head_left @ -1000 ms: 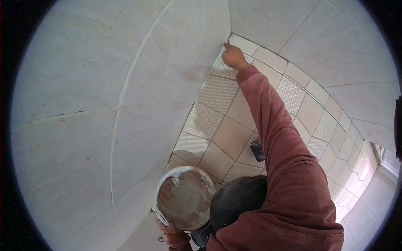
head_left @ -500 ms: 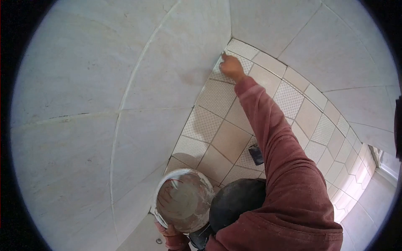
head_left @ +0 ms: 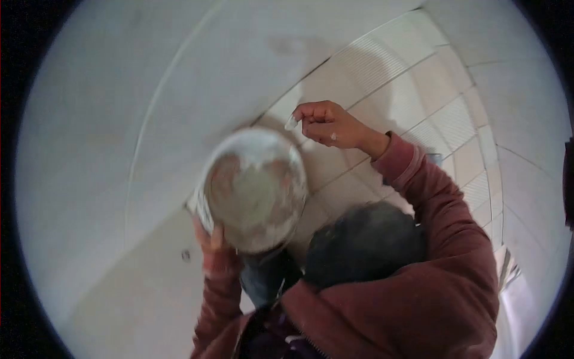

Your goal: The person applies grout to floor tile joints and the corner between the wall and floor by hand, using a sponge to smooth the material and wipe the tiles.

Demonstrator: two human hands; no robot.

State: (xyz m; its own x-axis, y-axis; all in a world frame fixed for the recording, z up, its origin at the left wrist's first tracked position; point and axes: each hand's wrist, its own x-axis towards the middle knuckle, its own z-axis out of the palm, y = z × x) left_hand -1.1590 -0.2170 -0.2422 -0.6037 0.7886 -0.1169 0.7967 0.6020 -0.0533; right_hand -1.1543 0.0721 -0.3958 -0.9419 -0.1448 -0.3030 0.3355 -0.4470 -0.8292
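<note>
Left hand (head_left: 210, 234) grasps the round bucket (head_left: 257, 142) at its lower-left side, thumb up near the rim. Bucket sits tilted toward the camera beside the left wall (head_left: 89, 155), in front of the person's body; inside, greyish paste (head_left: 257, 197) coats the bottom and walls, reddish streaks visible. Right hand (head_left: 329, 124) is in the air just past the bucket's upper-right rim, fingers curled, index finger and thumb drawn close. Whitish bit (head_left: 291, 122) at its fingertips; cannot tell if pinched or just stuck on. Small pale smear (head_left: 333, 136) on the back of the same hand. Floor tiles (head_left: 379, 63) lie under and beyond the right hand, some ribbed, some plain, running along the left wall. Dark trouser knee (head_left: 365, 245) is right of the bucket, below the right forearm. Reddish-brown sleeves on both arms. Small greyish object (head_left: 435, 158) on the tiles, partly hidden behind the right sleeve, too blurred to name. Round drain-like spot (head_left: 185, 256) on the plain floor, lower left.
</note>
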